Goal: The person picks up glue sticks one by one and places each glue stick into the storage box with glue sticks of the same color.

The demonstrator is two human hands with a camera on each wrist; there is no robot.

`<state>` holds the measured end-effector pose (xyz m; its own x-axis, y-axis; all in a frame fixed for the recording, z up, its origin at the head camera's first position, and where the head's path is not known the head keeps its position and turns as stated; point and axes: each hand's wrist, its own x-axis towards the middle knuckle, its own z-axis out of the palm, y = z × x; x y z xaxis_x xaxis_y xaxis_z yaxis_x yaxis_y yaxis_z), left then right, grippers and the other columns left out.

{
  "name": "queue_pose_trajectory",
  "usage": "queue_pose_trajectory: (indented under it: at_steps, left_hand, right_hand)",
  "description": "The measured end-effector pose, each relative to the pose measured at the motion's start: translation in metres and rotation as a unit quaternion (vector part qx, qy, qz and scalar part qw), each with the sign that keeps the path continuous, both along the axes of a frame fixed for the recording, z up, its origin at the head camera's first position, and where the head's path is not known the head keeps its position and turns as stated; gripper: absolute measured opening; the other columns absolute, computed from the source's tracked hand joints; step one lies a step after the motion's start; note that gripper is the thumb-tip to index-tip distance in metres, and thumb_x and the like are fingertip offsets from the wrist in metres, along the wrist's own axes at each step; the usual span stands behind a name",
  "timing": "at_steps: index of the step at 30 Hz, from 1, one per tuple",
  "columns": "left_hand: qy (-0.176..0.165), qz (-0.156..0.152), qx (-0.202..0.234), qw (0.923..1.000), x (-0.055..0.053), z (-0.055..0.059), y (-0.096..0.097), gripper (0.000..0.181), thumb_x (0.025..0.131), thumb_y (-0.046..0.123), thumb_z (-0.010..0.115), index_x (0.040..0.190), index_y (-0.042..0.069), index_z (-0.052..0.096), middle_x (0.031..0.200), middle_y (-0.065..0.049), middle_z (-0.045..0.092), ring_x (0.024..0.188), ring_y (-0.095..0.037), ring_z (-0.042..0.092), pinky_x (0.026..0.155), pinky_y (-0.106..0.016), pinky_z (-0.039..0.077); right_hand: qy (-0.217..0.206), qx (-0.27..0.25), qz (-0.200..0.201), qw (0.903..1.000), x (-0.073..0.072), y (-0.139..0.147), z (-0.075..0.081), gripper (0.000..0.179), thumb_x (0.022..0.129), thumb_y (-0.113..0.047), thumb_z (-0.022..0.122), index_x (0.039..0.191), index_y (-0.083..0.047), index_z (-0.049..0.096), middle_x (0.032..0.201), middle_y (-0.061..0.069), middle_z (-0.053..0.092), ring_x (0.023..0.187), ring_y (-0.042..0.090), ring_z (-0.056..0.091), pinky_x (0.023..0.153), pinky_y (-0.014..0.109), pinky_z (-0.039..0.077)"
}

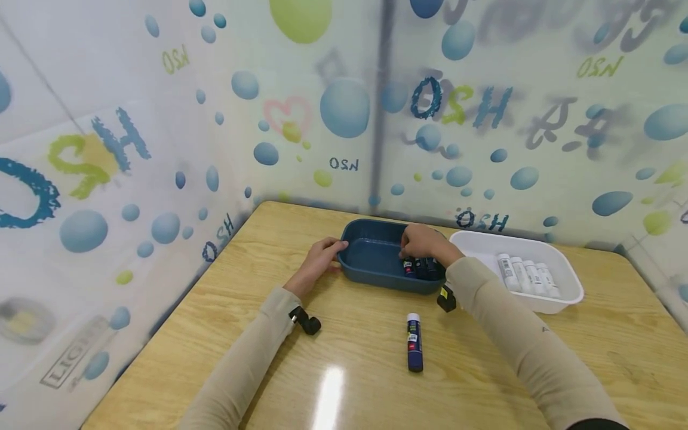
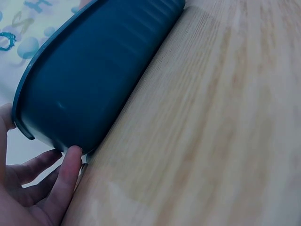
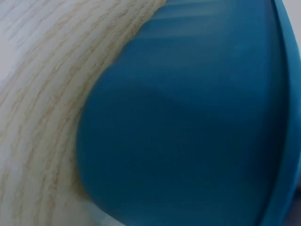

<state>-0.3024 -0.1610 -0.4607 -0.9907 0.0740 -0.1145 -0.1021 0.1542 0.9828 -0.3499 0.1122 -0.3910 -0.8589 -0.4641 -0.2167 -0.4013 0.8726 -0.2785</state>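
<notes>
A dark blue plastic tray (image 1: 371, 279) stands on the wooden table, its outer wall filling much of both wrist views. At its left end my left hand (image 1: 319, 261) grips it, thumb at the rim and fingers (image 2: 69, 165) against the lower wall. My right hand (image 1: 424, 243) reaches inside at the right, its curled fingers pinching the top of a dark glue stick (image 1: 409, 269). Other dark glue sticks (image 1: 427, 270) lie side by side there, partly hidden by this hand. In the right wrist view, the tray wall (image 3: 188, 117) hides the right fingers.
A dark blue glue stick (image 1: 414, 346) with a white cap lies on the table (image 1: 365, 334) in front of the tray. To the right, a white tray (image 1: 571, 292) holds several white glue sticks (image 1: 529, 276) in a row. Printed curtain walls (image 1: 301, 179) border the table behind and left.
</notes>
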Motion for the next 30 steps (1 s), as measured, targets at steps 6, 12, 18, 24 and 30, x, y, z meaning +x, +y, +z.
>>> queue_pose_trajectory:
  at_steps: [6,12,18,24,30]
  left_hand:
    - [0.000,-0.002,0.005,1.0000,0.001,-0.001,0.002,0.045,0.101,0.041,0.064,0.130,0.006,0.064,0.119,-0.011,0.061,0.091,-0.017,0.061,0.067,-0.026,0.062]
    - [-0.008,0.000,0.006,0.9999,0.003,-0.004,0.005,0.044,0.102,0.039,0.063,0.131,0.006,0.064,0.122,-0.012,0.062,0.092,-0.018,0.062,0.068,-0.027,0.062]
    - [0.003,0.003,0.010,0.9999,0.003,-0.002,0.005,0.044,0.102,0.040,0.063,0.131,0.006,0.063,0.122,-0.012,0.062,0.093,-0.018,0.062,0.067,-0.026,0.062]
    - [0.005,0.002,0.004,1.0000,0.003,0.001,0.004,0.046,0.102,0.041,0.063,0.132,0.005,0.063,0.121,-0.013,0.062,0.090,-0.016,0.062,0.068,-0.026,0.062]
    - [-0.001,0.006,0.004,1.0000,0.002,0.001,0.002,0.045,0.103,0.040,0.062,0.132,0.005,0.063,0.123,-0.014,0.062,0.091,-0.016,0.063,0.068,-0.026,0.062]
  right_hand:
    - [0.027,-0.007,-0.001,0.9996,0.003,0.005,-0.004,0.021,0.094,-0.019,0.075,0.107,-0.003,0.078,0.105,0.011,0.078,0.085,0.021,0.070,0.083,0.043,0.062]
    - [0.069,-0.049,-0.011,0.9964,0.018,0.015,0.001,0.023,0.100,-0.020,0.065,0.112,-0.004,0.077,0.106,0.012,0.077,0.088,0.024,0.070,0.085,0.048,0.061]
    - [0.113,-0.110,-0.014,0.9874,0.041,0.029,0.012,0.022,0.101,-0.023,0.064,0.111,-0.008,0.076,0.103,0.009,0.076,0.074,0.018,0.067,0.080,0.046,0.060]
    - [0.125,-0.170,0.003,0.9774,0.076,0.043,0.010,0.016,0.101,-0.021,0.066,0.106,-0.010,0.076,0.101,0.006,0.077,0.062,0.011,0.060,0.061,0.033,0.054]
    - [0.096,-0.191,0.060,0.9751,0.117,0.053,0.012,0.010,0.100,-0.020,0.069,0.101,-0.013,0.076,0.090,-0.002,0.074,0.060,0.008,0.053,0.057,0.024,0.047]
